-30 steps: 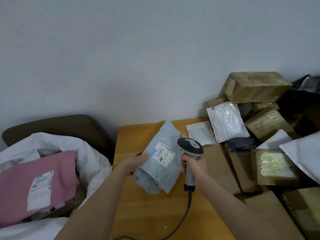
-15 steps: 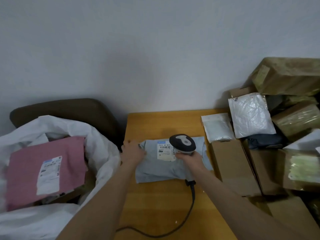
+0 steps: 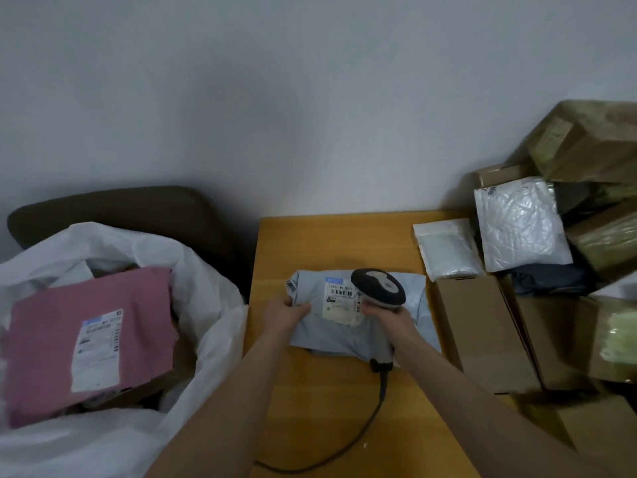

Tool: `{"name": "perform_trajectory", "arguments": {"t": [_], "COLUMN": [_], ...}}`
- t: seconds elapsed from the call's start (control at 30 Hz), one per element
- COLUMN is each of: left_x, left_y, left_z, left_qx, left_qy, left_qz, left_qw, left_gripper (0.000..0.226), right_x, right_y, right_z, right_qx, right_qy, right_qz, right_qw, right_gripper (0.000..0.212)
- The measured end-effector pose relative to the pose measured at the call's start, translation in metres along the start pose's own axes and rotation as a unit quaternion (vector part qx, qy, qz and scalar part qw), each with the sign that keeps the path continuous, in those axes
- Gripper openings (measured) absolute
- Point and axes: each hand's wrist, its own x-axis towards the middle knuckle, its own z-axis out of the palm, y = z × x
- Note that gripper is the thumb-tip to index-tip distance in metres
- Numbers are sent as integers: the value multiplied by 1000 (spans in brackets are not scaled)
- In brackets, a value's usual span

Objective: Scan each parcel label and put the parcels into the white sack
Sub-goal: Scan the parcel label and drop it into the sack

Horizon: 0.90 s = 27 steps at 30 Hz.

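Scanning was shown: grey mailer (image 3: 331, 334) pinched by left hand (image 3: 287, 312), barcode scanner (image 3: 379, 288) gripped by right hand (image 3: 389, 315). Sacking was expected next.

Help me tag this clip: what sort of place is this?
Probably a parcel-sorting corner: a barcode scanner over a labelled grey mailer, piled boxes, and a white sack holding a pink parcel.

Left arm: bare, stretched forward from the bottom edge, angled to the right.
Left hand (image 3: 287, 311): fingers curled, thumb on top, pinching the left edge of the grey parcel (image 3: 331, 336).
Right arm: bare, stretched forward, angled to the left.
Right hand (image 3: 387, 317): wrapped round the scanner (image 3: 379, 288) handle, near the left hand but apart from it.
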Motion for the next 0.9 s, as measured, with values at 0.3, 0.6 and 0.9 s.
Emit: {"name": "perform_trajectory", "arguments": {"t": [0.3,0.6,0.9], "left_x": [-37,-94,-123], "left_y": [32,31,21], "left_z": [-9,-14,-11], "left_qx": [-52,-93,-94], "left_qy": [16,36,49], "left_qz": [91,137,152], "left_qw": [994,986,983], "left_gripper": [17,11,12], "right_x": [-77,-148,-179], "right_y": [0,12,6], "right_z": [-2,-15,-32], "right_qx": [24,-39,-51], "right_qy": [86,41,18], "right_qz": [-44,-105,-105], "right_qw": [995,993,993], "right_gripper": [18,19,27]}}
